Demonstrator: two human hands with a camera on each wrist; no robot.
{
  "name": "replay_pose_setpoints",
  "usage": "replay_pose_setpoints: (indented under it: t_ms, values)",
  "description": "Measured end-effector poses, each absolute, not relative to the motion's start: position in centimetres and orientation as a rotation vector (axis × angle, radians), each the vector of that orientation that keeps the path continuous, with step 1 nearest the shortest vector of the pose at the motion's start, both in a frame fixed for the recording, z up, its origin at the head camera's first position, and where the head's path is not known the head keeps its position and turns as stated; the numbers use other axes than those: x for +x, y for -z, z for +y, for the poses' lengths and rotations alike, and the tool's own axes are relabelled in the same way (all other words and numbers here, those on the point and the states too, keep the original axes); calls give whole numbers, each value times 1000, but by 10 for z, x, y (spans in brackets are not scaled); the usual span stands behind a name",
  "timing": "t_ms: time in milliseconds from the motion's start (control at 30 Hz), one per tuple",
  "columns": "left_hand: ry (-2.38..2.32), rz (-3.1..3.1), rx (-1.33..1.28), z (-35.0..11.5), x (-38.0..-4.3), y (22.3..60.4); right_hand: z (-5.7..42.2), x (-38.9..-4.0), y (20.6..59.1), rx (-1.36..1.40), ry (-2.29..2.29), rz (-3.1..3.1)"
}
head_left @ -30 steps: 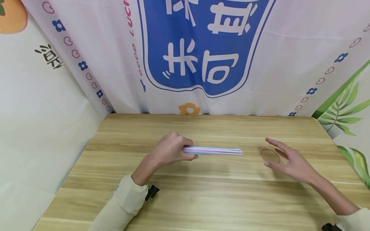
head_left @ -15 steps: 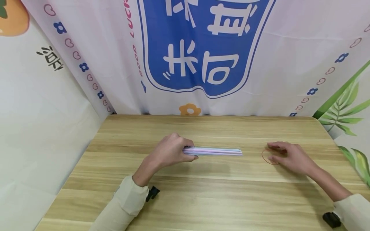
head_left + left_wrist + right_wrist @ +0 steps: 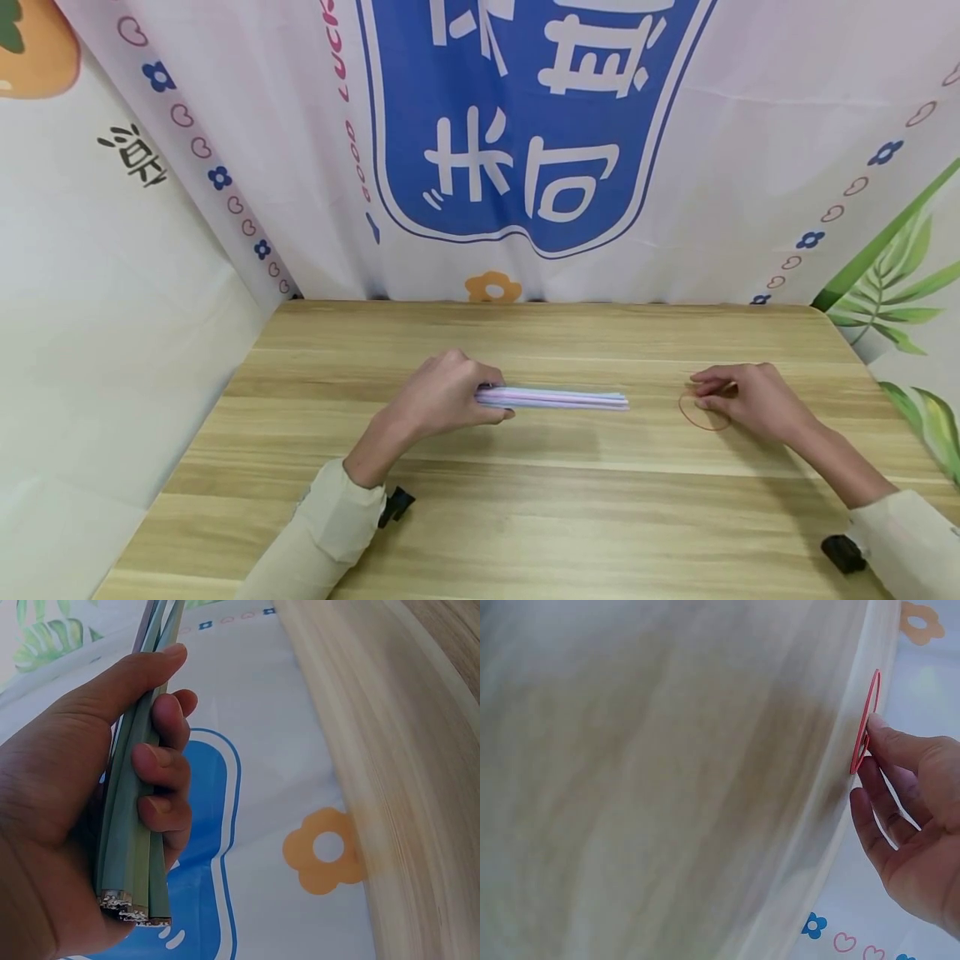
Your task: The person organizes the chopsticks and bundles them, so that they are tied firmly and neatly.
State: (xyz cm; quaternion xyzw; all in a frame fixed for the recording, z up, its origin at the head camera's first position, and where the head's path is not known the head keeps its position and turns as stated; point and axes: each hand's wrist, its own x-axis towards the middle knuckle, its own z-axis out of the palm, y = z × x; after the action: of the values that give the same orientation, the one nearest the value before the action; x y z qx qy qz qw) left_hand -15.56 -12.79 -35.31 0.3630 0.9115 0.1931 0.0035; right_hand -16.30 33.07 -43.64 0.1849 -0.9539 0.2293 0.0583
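My left hand (image 3: 442,392) grips a bundle of slim pastel sticks (image 3: 558,398), pink, lilac and pale blue, by its left end. They point right over the table. In the left wrist view the fingers and thumb curl round the sticks (image 3: 131,817), whose near ends look shiny and rough; part of the bundle is hidden in the palm. Over to the right, my right hand (image 3: 757,404) pinches the edge of a thin red rubber band (image 3: 705,428) between thumb and fingertips. The right wrist view shows the thumb tip at the rubber band (image 3: 860,724), the other fingers loosely bent.
A wood-grain table (image 3: 525,525) lies under both hands. Behind it hangs a printed cloth (image 3: 712,208) with a blue sign, hearts and flowers, reaching down to the back edge. Pale cloth (image 3: 112,358) covers the left side. Black wrist mounts (image 3: 843,553) sit by the sleeves.
My right hand has come down to the rubber band, its spread thumb and fingers closing together at the band's edge. The left hand keeps its grip on the sticks, nearly still.
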Motion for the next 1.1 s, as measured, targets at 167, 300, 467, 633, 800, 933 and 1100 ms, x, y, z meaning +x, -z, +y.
replay_pose_setpoints:
  t_ms: [167, 300, 467, 633, 800, 933, 1100]
  values:
    - [-603, 2849, 1136, -127, -155, 354, 331, -163, 437, 548, -728, -2915]
    - [-589, 2848, 1131, -127, -155, 355, 329, -162, 437, 556, -761, -2925]
    - [-573, 2848, 1134, -126, -155, 356, 324, -155, 433, 559, -860, -2877]
    - [-563, 2853, 1141, -125, -156, 357, 315, -145, 422, 539, -1023, -2811]
    - [-563, 2861, 1161, -124, -157, 358, 300, -132, 406, 483, -1199, -2801]
    - [-567, 2864, 1162, -123, -156, 358, 284, -124, 398, 483, -1386, -2732]
    - [-569, 2864, 1160, -121, -155, 359, 259, -117, 391, 483, -1491, -2628]
